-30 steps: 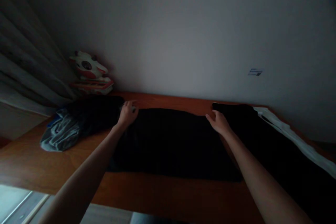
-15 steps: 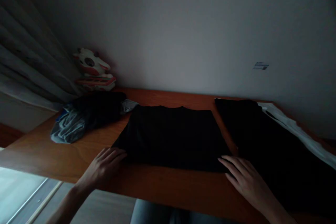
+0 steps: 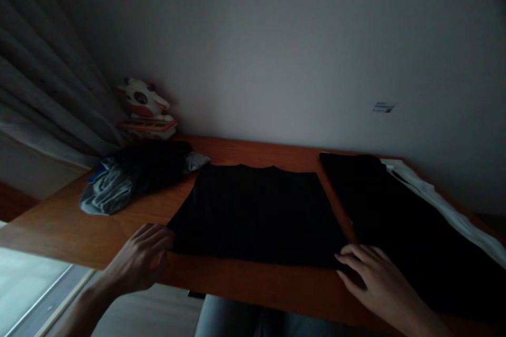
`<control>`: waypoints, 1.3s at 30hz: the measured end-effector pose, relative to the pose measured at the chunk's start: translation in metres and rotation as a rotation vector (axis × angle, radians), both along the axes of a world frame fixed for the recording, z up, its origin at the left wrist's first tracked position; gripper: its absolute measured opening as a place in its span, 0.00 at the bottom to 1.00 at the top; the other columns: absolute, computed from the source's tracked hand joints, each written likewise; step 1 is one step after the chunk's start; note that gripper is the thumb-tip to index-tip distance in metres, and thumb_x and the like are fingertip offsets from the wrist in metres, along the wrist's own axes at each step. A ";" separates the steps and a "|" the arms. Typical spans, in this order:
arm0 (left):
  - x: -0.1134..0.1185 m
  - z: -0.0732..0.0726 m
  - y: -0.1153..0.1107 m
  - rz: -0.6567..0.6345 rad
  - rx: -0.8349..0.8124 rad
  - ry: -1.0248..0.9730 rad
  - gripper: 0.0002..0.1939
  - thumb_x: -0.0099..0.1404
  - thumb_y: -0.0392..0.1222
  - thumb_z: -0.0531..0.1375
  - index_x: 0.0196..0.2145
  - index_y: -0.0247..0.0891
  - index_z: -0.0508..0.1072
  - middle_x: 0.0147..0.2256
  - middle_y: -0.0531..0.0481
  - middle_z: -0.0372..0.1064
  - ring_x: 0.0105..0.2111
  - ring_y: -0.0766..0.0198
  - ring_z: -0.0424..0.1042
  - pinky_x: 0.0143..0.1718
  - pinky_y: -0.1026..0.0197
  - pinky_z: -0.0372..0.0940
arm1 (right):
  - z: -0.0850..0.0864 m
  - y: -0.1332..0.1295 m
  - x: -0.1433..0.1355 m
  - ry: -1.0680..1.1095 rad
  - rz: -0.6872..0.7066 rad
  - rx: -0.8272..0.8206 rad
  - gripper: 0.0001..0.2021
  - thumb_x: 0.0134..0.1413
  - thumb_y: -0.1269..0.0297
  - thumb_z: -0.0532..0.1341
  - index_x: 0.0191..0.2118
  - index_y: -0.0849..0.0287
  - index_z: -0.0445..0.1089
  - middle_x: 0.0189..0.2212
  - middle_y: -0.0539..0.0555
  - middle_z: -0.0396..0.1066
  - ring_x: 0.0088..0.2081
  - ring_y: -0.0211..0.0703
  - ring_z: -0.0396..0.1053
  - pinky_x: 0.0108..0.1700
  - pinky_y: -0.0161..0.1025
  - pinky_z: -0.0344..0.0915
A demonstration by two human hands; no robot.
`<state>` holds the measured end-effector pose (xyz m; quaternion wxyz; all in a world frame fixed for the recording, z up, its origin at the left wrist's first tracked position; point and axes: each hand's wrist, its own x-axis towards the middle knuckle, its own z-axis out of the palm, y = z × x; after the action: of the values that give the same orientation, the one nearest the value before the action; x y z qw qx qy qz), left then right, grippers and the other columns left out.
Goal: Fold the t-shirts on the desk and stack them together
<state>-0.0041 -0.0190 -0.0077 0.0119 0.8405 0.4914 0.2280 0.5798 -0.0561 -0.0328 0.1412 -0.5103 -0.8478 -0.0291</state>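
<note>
A black shirt (image 3: pixel 256 216) lies spread on the wooden table (image 3: pixel 253 281), with what looks like its neckline along the far edge. My left hand (image 3: pixel 144 253) has its fingers closed on the shirt's near left corner. At the near right corner, my right hand (image 3: pixel 369 274) pinches the hem between thumb and fingers. The cloth stretches nearly flat between the two hands, and its dark folds are hard to make out.
To the right lie more black clothes (image 3: pixel 399 221) over a white garment (image 3: pixel 454 210). A heap of dark and grey clothes (image 3: pixel 138 171) sits at the left. Behind it stands a cow-shaped toy (image 3: pixel 144 102) with a keyboard, near a curtain (image 3: pixel 47 79).
My left hand has shifted left and closed around the corner. My right hand's fingers have bent from nearly flat into a pinch. The shirt's near edge sits slightly lower in view.
</note>
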 end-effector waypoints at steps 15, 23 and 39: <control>0.112 -0.060 0.053 0.022 -0.022 0.206 0.36 0.73 0.59 0.52 0.72 0.45 0.51 0.72 0.41 0.49 0.70 0.46 0.52 0.67 0.39 0.55 | -0.036 0.055 -0.087 0.132 -0.248 -0.111 0.33 0.66 0.40 0.53 0.71 0.48 0.56 0.71 0.60 0.53 0.70 0.61 0.52 0.67 0.68 0.54; 0.060 -0.056 -0.007 0.097 0.083 0.242 0.39 0.72 0.56 0.51 0.74 0.50 0.40 0.71 0.44 0.50 0.69 0.44 0.55 0.61 0.40 0.65 | -0.047 -0.011 -0.071 0.106 -0.332 -0.105 0.36 0.64 0.39 0.54 0.72 0.45 0.52 0.71 0.57 0.52 0.69 0.64 0.57 0.64 0.70 0.59; 0.179 -0.052 0.132 0.004 -0.119 0.244 0.27 0.76 0.52 0.45 0.67 0.45 0.64 0.68 0.40 0.58 0.71 0.41 0.49 0.66 0.31 0.51 | -0.010 0.130 -0.159 0.108 -0.395 -0.276 0.32 0.71 0.46 0.48 0.71 0.60 0.55 0.73 0.66 0.46 0.73 0.56 0.43 0.72 0.59 0.39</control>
<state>0.1748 0.1127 -0.0599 0.0013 0.8587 0.5036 0.0948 0.4205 0.0744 -0.0429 0.1071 -0.6813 -0.7188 0.0872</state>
